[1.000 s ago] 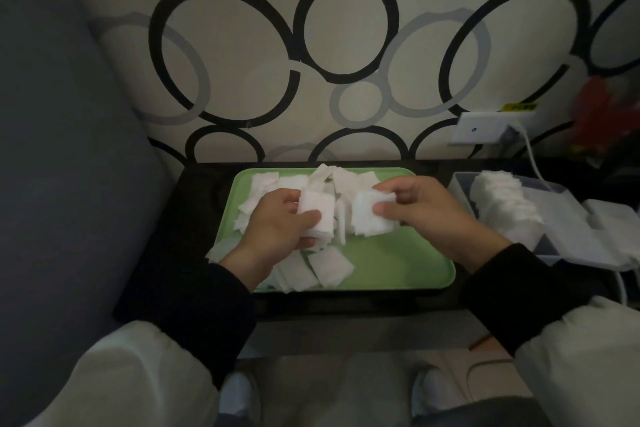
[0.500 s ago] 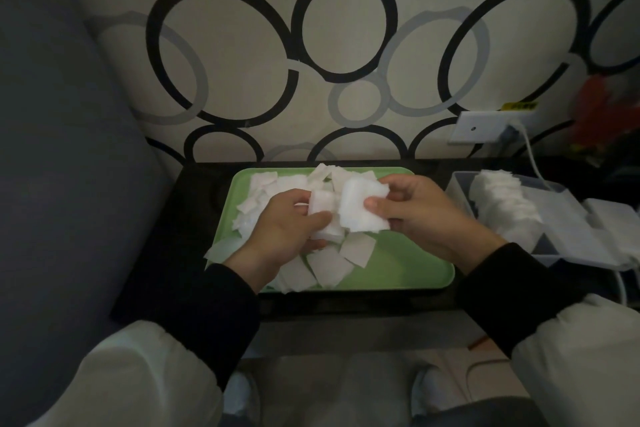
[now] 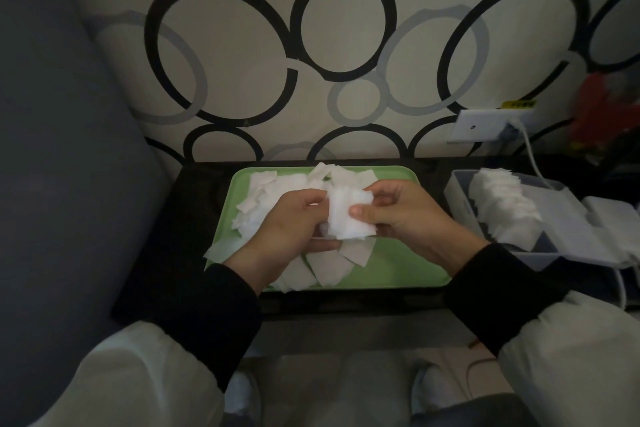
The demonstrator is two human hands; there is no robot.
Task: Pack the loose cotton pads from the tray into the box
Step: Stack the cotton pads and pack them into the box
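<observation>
A small stack of cotton pads is held above the middle of the green tray, gripped from both sides. The left hand curls round the stack's left edge, its fingers bent close against the pads. The right hand pinches the right edge, thumb on the near face and the other fingers tucked behind. Neither hand is spread: the fingers of both are narrow and closed on the stack.

Under and behind the hands, loose pads lie heaped over the tray's left and far parts, with more overlapping near its front left. One pad hangs over the left rim. The tray's right part shows bare green.

To the right, apart from the tray, stands an open pale box. A row of pads is packed inside and fills much of it. Tray and box sit on a dark surface. Behind them, a white socket on the ring-patterned wall has a white cable plugged in.
</observation>
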